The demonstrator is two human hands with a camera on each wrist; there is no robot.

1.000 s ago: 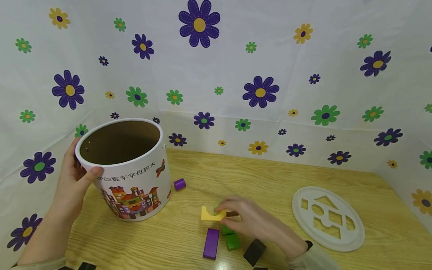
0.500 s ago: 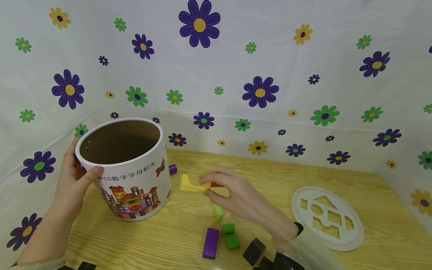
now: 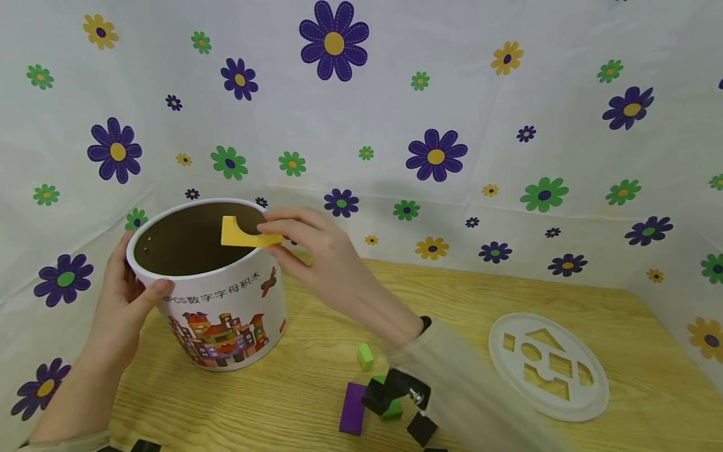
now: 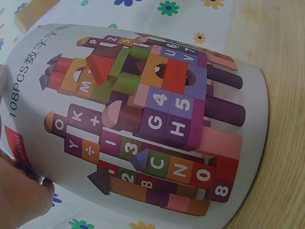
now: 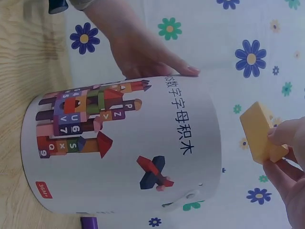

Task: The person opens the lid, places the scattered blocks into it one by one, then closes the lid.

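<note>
A white bucket (image 3: pixel 226 314) with printed pictures of blocks stands on the left of the table, its mouth facing up. My left hand (image 3: pixel 121 301) grips its left rim, thumb on the outer wall and fingers behind. In the head view my right hand (image 3: pixel 322 257) pinches one end of a yellow block (image 3: pixel 240 236) with a curved notch, held over the bucket's right rim. The right wrist view shows the yellow block (image 5: pixel 262 133) between thumb and fingers, just beyond the rim. The bucket's floor is hidden.
A light green block (image 3: pixel 365 356), a purple block (image 3: pixel 353 408) and a dark green block (image 3: pixel 392 411) lie near the front, partly covered by the right wrist's black gear (image 3: pixel 403 386). A white board with cut-out shapes (image 3: pixel 503 351) lies right. A purple piece (image 5: pixel 89 223) lies beside the bucket.
My right hand has lifted the yellow block from among the blocks and carried it left and up to over the bucket's rim. The purple cylinder has rolled behind the bucket. My left hand stays put.
</note>
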